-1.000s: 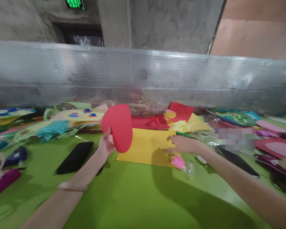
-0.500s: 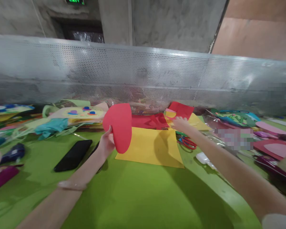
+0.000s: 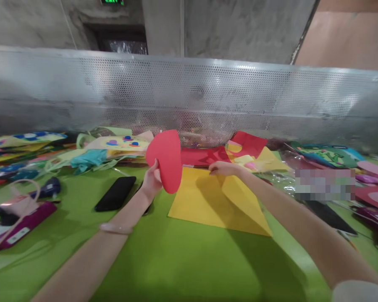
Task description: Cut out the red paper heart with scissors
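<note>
My left hand (image 3: pixel 153 180) pinches a rounded red paper cutout (image 3: pixel 166 161) at its left side, holding it upright above the green table. It looks like half of a heart, or a folded one. To the right, my right hand (image 3: pixel 225 168) has its fingers closed at the far edge of a yellow sheet (image 3: pixel 204 205). That sheet lies on the table, its right part bent upward under my forearm. Behind both hands are red paper scraps (image 3: pixel 204 155).
A black phone (image 3: pixel 116 193) lies left of my left arm. Farther left are a purple tool (image 3: pixel 30 226) with a cord and a dark blue one (image 3: pixel 50 188). Paper crafts (image 3: pixel 122 143) line the back, before a perforated metal panel (image 3: pixel 189 92). Clear plastic wrapping (image 3: pixel 283 178) lies at right.
My right hand has come left and nearer, from the back scraps to the yellow sheet's far edge. The sheet's right side has bent up. My left hand still holds the red cutout.
</note>
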The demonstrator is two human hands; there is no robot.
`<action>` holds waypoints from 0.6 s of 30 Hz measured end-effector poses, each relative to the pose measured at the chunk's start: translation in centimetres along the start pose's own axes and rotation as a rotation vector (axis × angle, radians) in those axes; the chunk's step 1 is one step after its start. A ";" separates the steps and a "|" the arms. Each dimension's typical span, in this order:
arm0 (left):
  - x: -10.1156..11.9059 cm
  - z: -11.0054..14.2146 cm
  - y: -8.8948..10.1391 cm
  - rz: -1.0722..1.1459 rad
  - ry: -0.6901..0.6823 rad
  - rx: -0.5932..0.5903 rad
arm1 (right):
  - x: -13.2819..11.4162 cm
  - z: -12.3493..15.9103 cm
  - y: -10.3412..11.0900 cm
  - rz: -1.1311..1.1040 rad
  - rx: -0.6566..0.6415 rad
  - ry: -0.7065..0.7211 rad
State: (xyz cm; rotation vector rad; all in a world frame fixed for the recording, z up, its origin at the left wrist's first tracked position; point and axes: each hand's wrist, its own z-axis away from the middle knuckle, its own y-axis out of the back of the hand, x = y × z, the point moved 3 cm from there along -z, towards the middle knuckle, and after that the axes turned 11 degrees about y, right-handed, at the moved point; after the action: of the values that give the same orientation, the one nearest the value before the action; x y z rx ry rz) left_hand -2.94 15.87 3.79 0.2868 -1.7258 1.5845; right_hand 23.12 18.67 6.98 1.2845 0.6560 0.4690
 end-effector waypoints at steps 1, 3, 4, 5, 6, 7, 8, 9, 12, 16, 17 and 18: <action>-0.1 0.0 0.0 0.005 -0.004 0.004 | -0.2 1.2 0.1 -0.009 0.012 0.000; -0.2 -0.1 0.1 0.014 -0.012 0.008 | -0.8 3.9 0.3 -0.025 0.045 -0.017; -0.3 -0.1 0.2 0.018 -0.018 0.010 | -1.2 5.4 0.4 -0.033 0.062 -0.029; -0.3 -0.1 0.2 0.022 -0.025 0.013 | -1.7 6.9 0.5 -0.041 0.081 -0.042; -0.3 0.0 0.2 0.024 -0.032 0.017 | -2.2 8.4 0.7 -0.050 0.099 -0.054; -0.3 0.0 0.2 0.025 -0.038 0.020 | -2.9 9.9 0.8 -0.058 0.117 -0.063; -0.3 0.1 0.1 0.025 -0.042 0.023 | -3.6 11.2 1.1 -0.063 0.140 -0.073; -0.3 0.2 0.1 0.024 -0.043 0.025 | -4.4 12.4 1.5 -0.065 0.175 -0.083; -0.5 0.5 -0.2 0.009 -0.018 0.021 | -6.7 14.8 3.1 -0.046 0.297 -0.087; -1.3 0.6 -0.4 -0.020 0.052 0.023 | -9.6 15.1 5.1 -0.042 0.319 -0.024; -1.4 0.5 -0.4 -0.025 0.063 0.031 | -10.4 14.8 5.2 -0.047 0.298 0.007; -1.5 0.5 -0.3 -0.030 0.069 0.042 | -11.2 14.6 5.1 -0.055 0.269 0.041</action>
State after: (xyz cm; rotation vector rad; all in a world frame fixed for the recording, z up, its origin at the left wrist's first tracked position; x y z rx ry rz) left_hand -1.87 14.89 3.06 0.2740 -1.6306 1.5926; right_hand 25.04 2.08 16.12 1.5086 0.8065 0.3715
